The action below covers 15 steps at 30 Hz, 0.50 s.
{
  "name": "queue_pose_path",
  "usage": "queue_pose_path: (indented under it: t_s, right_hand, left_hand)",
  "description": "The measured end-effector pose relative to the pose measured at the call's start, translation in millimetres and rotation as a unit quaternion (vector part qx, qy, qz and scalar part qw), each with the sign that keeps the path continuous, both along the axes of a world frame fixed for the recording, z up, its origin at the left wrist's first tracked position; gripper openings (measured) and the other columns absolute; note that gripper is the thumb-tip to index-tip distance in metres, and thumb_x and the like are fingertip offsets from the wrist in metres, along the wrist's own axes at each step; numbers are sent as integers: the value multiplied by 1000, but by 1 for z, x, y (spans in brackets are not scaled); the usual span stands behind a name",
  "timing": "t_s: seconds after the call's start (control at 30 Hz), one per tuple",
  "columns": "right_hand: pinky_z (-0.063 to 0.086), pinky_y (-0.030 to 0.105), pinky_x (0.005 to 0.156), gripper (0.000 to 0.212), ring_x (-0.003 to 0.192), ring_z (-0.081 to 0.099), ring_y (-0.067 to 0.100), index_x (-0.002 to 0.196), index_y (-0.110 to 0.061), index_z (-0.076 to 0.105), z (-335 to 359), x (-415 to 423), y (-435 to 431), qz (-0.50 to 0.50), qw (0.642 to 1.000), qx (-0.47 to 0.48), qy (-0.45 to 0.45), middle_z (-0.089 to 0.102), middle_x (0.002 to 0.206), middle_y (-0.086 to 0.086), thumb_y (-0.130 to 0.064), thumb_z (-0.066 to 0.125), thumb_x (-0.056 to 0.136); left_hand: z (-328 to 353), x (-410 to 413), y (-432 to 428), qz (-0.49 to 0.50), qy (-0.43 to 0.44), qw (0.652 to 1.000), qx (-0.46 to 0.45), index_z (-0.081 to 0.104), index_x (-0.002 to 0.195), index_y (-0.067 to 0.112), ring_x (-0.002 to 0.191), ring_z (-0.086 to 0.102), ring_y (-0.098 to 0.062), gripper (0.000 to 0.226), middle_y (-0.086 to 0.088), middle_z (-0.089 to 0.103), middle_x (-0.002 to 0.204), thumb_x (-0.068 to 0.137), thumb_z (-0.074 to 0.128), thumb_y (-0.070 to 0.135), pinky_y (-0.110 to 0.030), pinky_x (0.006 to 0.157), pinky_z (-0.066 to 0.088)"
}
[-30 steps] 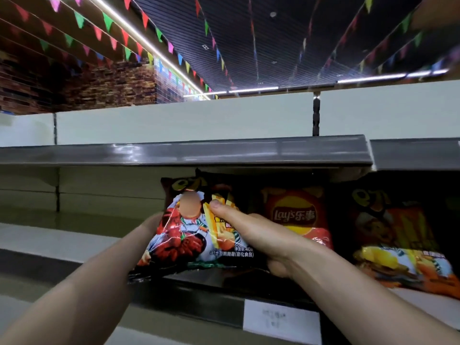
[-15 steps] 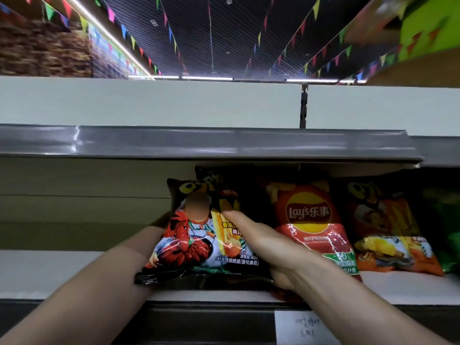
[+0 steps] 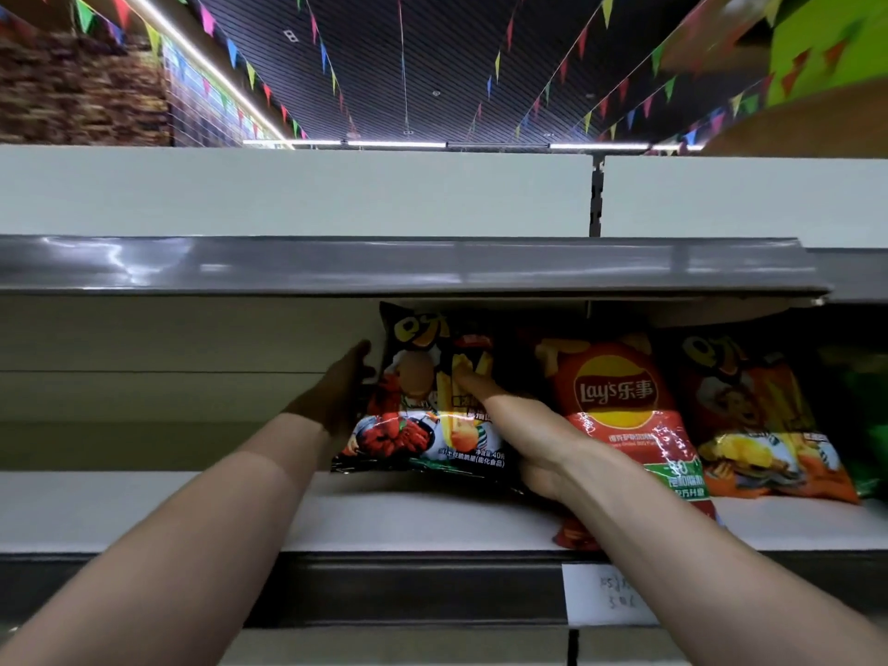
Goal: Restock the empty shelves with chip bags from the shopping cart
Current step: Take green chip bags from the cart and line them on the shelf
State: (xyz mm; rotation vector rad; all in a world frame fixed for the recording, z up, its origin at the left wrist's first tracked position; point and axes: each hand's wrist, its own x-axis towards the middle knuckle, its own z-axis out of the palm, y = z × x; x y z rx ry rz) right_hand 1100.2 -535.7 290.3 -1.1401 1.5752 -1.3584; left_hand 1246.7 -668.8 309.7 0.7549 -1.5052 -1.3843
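Note:
A dark chip bag (image 3: 413, 415) with a crayfish picture stands tilted on the white shelf (image 3: 144, 511), under the grey upper shelf. My left hand (image 3: 336, 391) grips its left edge. Across its front lies my right hand (image 3: 519, 430), fingers pressed on the bag and the thumb under its lower right corner. A red Lay's bag (image 3: 620, 415) leans just to the right, its lower part reaching the shelf's front lip. Further right stands an orange chip bag (image 3: 754, 415). The shopping cart is out of view.
The grey upper shelf (image 3: 384, 266) overhangs the bags closely. A green bag (image 3: 869, 415) shows at the far right edge. A white price label (image 3: 605, 593) hangs on the shelf's front rail. To the left of the dark bag only the shelf's white board shows.
Both hands have pushed the dark bag up and deeper onto the shelf, more upright. My left hand slid from behind it to its left edge. The view has tilted upward.

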Motion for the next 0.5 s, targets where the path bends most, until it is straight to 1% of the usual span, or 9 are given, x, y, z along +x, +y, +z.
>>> queue_pose_path:
  t_s: [0.03, 0.07, 0.13, 0.23, 0.3, 0.33, 0.4, 0.47, 0.5]
  right_hand:
    - [36, 38, 110, 101, 122, 56, 26, 129, -13, 58, 2, 2, 4, -1, 1000, -8, 6, 65, 125, 6, -75, 73, 51]
    - [34, 32, 108, 94, 126, 53, 26, 134, -11, 54, 2, 1, 2, -4, 1000, -14, 24, 61, 130, 5, -70, 71, 63]
    - [33, 31, 103, 75, 134, 42, 26, 145, -12, 40, 4, 4, 3, -37, 998, -26, 44, 47, 144, 4, -55, 61, 86]
    - [30, 36, 108, 73, 140, 33, 28, 152, -17, 28, 2, 6, -2, -63, 994, -48, 78, 34, 154, 6, -54, 51, 92]
    - [28, 35, 110, 74, 142, 29, 30, 155, -20, 19, 3, 15, -1, -83, 989, -75, 96, 28, 158, 5, -52, 48, 95]
    - [26, 36, 112, 73, 143, 28, 31, 155, -21, 14, 4, 20, -1, -93, 986, -76, 115, 25, 159, 6, -49, 46, 96]
    - [27, 37, 114, 69, 143, 29, 34, 156, -22, 8, 3, 21, -3, -126, 978, -67, 151, 21, 160, 9, -44, 41, 100]
    - [28, 37, 112, 62, 142, 30, 34, 156, -23, 6, 2, 22, 2, -161, 964, -88, 190, 17, 161, 11, -36, 37, 103]
    - [28, 35, 112, 63, 142, 30, 33, 156, -25, 2, 2, 23, 4, -159, 966, -83, 184, 12, 162, 10, -31, 36, 103]
  left_hand:
    - [0, 4, 9, 19, 0, 1000, 25, 53, 115, 8, 84, 58, -25, 42, -11, 60, 86, 101, 37, 45, -28, 70, 47]
    - [2, 5, 7, 13, 8, 1000, -1, 51, 128, 12, 98, 56, -26, 53, -11, 60, 101, 99, 36, 54, -34, 84, 45]
    - [8, 8, 20, 21, -20, 999, -37, 46, 136, 21, 109, 55, -26, 62, -9, 59, 116, 94, 36, 65, -40, 98, 42]
    - [3, -5, 35, 36, -104, 989, -100, 40, 137, 26, 110, 57, -22, 57, -3, 59, 118, 93, 45, 62, -41, 102, 44]
    - [-7, -19, 38, 27, -148, 987, -63, 37, 142, 17, 113, 55, -23, 51, -8, 60, 118, 100, 46, 45, -39, 106, 42]
    - [-14, -21, 37, 22, -165, 984, -60, 35, 145, 11, 120, 54, -27, 50, -14, 58, 127, 102, 45, 36, -39, 108, 40]
    - [-15, -29, 51, 39, -192, 979, -59, 33, 146, 4, 125, 52, -37, 50, -23, 51, 138, 103, 47, 24, -42, 103, 42]
    - [-4, -19, 94, 109, -226, 963, -92, 30, 148, 3, 121, 53, -40, 55, -27, 50, 137, 99, 53, 16, -42, 94, 45]
    - [-14, -28, 81, 97, -240, 960, -107, 28, 149, 4, 117, 54, -41, 60, -29, 50, 134, 96, 57, 15, -41, 88, 45]
